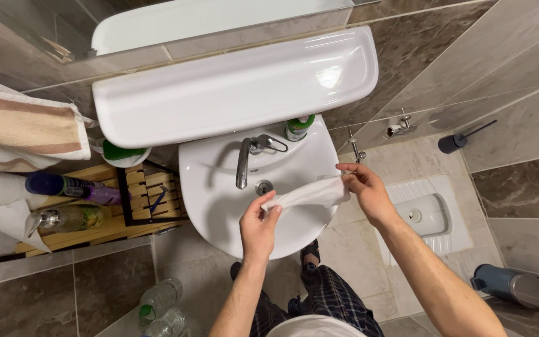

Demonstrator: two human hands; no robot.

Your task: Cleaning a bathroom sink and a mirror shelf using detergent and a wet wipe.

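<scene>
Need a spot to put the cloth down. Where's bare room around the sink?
Free: the white shelf above the tap, and the sink basin left of the left hand. Crowded: the wooden rack with bottles, and the sink's back rim by the green-capped bottle.

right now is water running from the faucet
No, the faucet shows no stream, and both hands, left and right, hold a white cloth stretched over the sink.

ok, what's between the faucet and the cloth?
Head view: only bare white basin and the drain lie between the faucet and the cloth stretched between both hands.
</scene>
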